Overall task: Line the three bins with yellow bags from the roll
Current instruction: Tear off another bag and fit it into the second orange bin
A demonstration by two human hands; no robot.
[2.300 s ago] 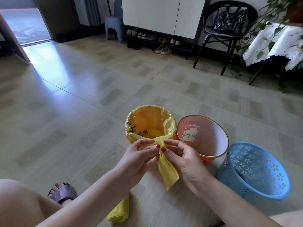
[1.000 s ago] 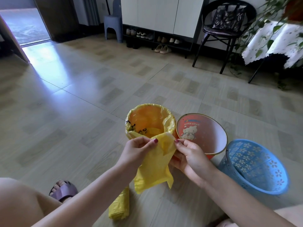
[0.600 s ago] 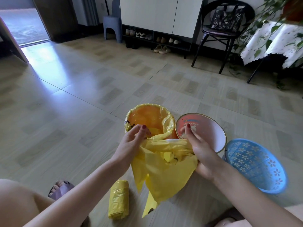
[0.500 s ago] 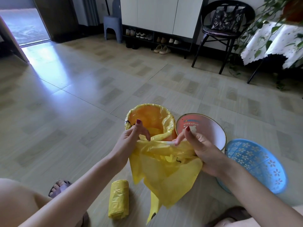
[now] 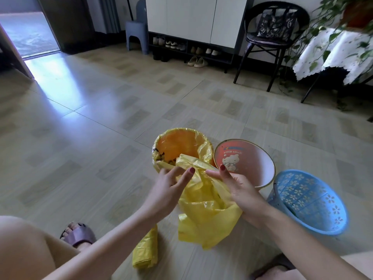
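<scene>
1. Because the person works low on the floor, the three bins stand close together just in front of the hands. The orange bin already wears a yellow liner over its rim.
2. The red bin stands just right of the orange bin and is still bare; the blue basket is further right, also bare.
3. The left hand and the right hand hold a loose yellow bag between them, in front of the orange bin. The fingers are mostly straight and spread into the folds, probably to open the bag's mouth.
4. The roll lies on the floor, nearer the person than the orange bin.
</scene>
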